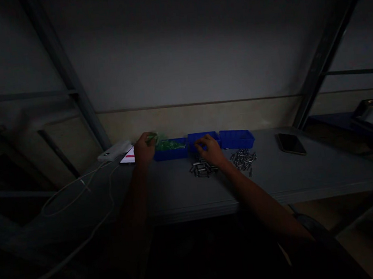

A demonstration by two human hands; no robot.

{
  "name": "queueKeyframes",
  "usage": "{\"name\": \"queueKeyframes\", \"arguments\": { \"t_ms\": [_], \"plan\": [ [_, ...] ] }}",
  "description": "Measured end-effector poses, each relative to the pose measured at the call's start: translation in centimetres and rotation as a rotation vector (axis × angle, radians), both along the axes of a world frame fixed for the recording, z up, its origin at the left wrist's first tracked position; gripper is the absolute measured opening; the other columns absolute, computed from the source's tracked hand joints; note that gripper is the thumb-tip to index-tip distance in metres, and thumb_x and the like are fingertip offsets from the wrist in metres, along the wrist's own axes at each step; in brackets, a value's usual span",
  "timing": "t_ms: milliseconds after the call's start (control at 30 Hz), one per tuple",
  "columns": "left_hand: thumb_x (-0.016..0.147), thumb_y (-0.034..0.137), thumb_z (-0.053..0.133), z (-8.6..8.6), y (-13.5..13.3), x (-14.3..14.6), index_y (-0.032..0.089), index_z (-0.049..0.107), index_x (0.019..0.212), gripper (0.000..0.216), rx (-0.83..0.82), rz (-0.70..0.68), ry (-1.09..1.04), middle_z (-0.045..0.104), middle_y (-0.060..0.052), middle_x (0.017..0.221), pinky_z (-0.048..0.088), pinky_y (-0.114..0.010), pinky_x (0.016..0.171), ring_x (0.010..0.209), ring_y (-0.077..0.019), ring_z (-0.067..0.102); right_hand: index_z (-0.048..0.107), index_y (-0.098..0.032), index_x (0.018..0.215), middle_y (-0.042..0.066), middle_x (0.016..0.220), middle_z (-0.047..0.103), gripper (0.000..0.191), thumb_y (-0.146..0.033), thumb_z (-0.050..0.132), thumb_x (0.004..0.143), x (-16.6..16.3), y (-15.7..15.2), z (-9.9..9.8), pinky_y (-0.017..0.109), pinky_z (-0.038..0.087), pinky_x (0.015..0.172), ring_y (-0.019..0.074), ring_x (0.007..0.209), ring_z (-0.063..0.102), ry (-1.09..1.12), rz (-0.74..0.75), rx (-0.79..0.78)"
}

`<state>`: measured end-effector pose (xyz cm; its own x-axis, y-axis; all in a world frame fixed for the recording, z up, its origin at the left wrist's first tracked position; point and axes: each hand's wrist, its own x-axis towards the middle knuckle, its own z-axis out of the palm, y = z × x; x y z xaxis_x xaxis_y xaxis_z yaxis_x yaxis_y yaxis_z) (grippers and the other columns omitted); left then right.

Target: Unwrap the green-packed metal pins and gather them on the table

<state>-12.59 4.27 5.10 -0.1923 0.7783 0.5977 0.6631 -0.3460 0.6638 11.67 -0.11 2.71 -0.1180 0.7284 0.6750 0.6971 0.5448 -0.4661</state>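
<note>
My left hand (145, 149) is closed on the edge of a crumpled green plastic bag (169, 144), which lies in the left blue bin (171, 155). Over the front of the middle blue bin (202, 136), my right hand (210, 147) has its thumb and fingers bent together; anything between the fingertips is too small and dark to make out. Just below that hand lies a pile of short metal cylinders (202, 169). Farther right, in front of the right blue bin (237, 139), is a second pile of slim metal pieces (244, 160), perhaps screws or bolts.
At the table's (179, 193) left end, a phone with a lit screen (127, 156) lies beside a white box-like device (114, 151). White cables (78, 186) loop off the left side. A dark phone (290, 143) lies at right. Metal shelf posts (86, 119) stand at both sides.
</note>
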Motion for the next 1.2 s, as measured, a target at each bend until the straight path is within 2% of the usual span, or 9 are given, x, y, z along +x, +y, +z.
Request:
{"name": "queueKeyframes", "arguments": {
  "t_ms": [200, 333, 467, 600, 733, 967, 1200],
  "plan": [
    [0.075, 0.02, 0.051, 0.1, -0.1, -0.3, 0.02, 0.066, 0.091, 0.022, -0.05, -0.131, 0.166, 0.068, -0.007, 0.102, 0.043, -0.034, 0.091, 0.098, -0.0215, 0.06, 0.068, -0.017, 0.09, 0.007, 0.087, 0.058, 0.017, -0.023, 0.053, 0.083, -0.2, 0.3, -0.4, 0.031, 0.044, 0.078, 0.0179, 0.082, 0.055, -0.037, -0.001, -0.029],
    [0.077, 0.022, 0.05, 0.5, -0.4, -0.2, 0.02, 0.066, 0.094, 0.023, -0.015, -0.184, 0.18, 0.067, -0.006, 0.104, 0.042, -0.033, 0.093, 0.1, -0.0207, 0.059, 0.068, -0.017, 0.089, 0.007, 0.085, 0.058, 0.017, -0.024, 0.053, 0.084, -0.3, 0.3, -0.4, 0.03, 0.043, 0.079, 0.0175, 0.081, 0.055, -0.039, -0.011, -0.027],
    [0.078, 0.023, 0.05, 0.2, -0.2, 0.0, 0.02, 0.066, 0.097, 0.025, -0.006, -0.267, 0.257, 0.066, -0.007, 0.105, 0.042, -0.033, 0.093, 0.099, -0.0206, 0.058, 0.068, -0.018, 0.089, 0.006, 0.084, 0.058, 0.017, -0.024, 0.054, 0.083, -0.4, 0.3, -0.4, 0.029, 0.043, 0.078, 0.0167, 0.08, 0.054, -0.051, -0.013, -0.032],
    [0.079, 0.022, 0.049, -0.6, 0.5, 0.2, 0.018, 0.068, 0.096, 0.025, -0.031, -0.24, 0.398, 0.065, -0.01, 0.104, 0.042, -0.035, 0.092, 0.099, -0.0225, 0.058, 0.069, -0.017, 0.089, 0.006, 0.084, 0.059, 0.017, -0.023, 0.053, 0.083, -0.4, 0.2, -0.3, 0.028, 0.043, 0.077, 0.0164, 0.079, 0.055, -0.072, -0.02, -0.052],
    [0.08, 0.021, 0.049, -0.9, 0.9, 0.4, 0.019, 0.068, 0.099, 0.028, -0.067, -0.204, 0.451, 0.065, -0.01, 0.103, 0.042, -0.035, 0.09, 0.098, -0.0233, 0.058, 0.069, -0.017, 0.089, 0.007, 0.085, 0.059, 0.017, -0.023, 0.054, 0.083, -0.4, 0.2, -0.4, 0.028, 0.042, 0.077, 0.0164, 0.079, 0.054, -0.087, -0.013, -0.063],
    [0.073, 0.022, 0.06, -0.8, 0.9, 0.9, 0.024, 0.065, 0.105, 0.033, -0.185, -0.213, 0.36, 0.07, -0.006, 0.094, 0.046, -0.031, 0.077, 0.085, -0.0217, 0.064, 0.068, -0.017, 0.09, 0.006, 0.085, 0.06, 0.018, -0.025, 0.054, 0.084, -0.4, 0.4, -0.6, 0.026, 0.041, 0.077, 0.0157, 0.08, 0.053, -0.106, -0.017, -0.075],
    [0.076, 0.03, 0.057, -1.1, 1.5, 0.9, 0.023, 0.068, 0.087, 0.017, -0.221, -0.207, 0.426, 0.071, -0.008, 0.088, 0.044, -0.029, 0.071, 0.08, -0.0219, 0.064, 0.069, -0.017, 0.09, 0.005, 0.083, 0.059, 0.019, -0.026, 0.053, 0.084, -0.4, 0.5, -0.7, 0.026, 0.041, 0.074, 0.0149, 0.077, 0.053, -0.123, -0.013, -0.1]
  ]
}}
